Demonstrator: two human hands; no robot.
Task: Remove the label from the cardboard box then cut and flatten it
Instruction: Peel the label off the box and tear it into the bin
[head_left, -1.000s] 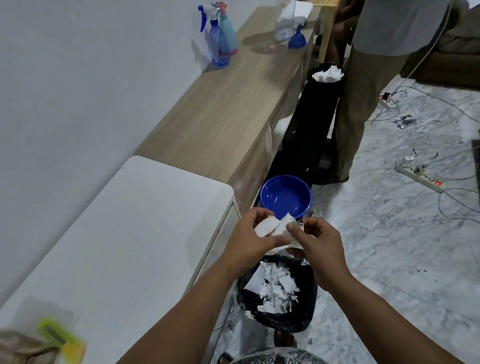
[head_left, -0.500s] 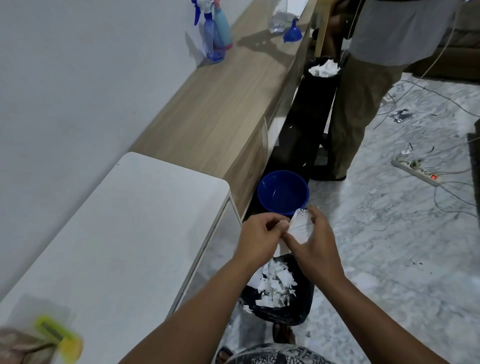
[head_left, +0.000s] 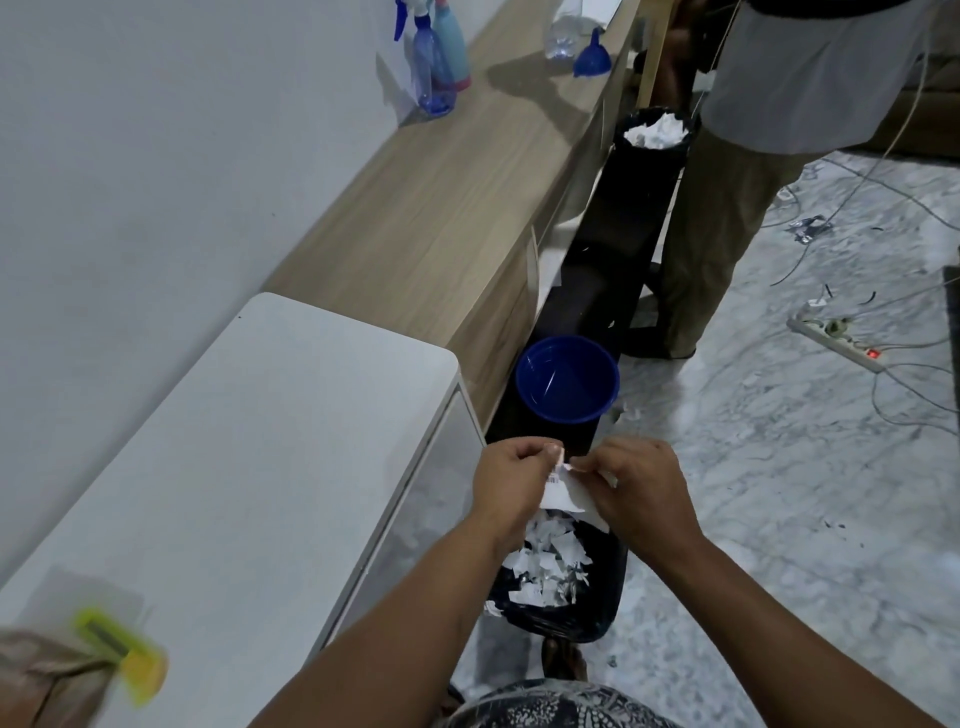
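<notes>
Pinching the label (head_left: 563, 491) — left hand (head_left: 511, 480), right hand (head_left: 641, 488) — seemingly torn, above the bin (head_left: 608, 618).

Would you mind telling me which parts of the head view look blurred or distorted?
Head view: the yellow cutter at bottom left is smeared by blur; the wooden counter edge bows from wide-angle distortion; both hands and the torn label stay fairly sharp.

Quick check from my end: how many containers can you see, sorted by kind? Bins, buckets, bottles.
Black bins with paper scraps: 2, the near bin under the hands and the far bin
Blue bucket: 1
Spray bottles: 2, the blue spray bottle and the teal spray bottle
Clear bottle: 1
Total: 6
</notes>
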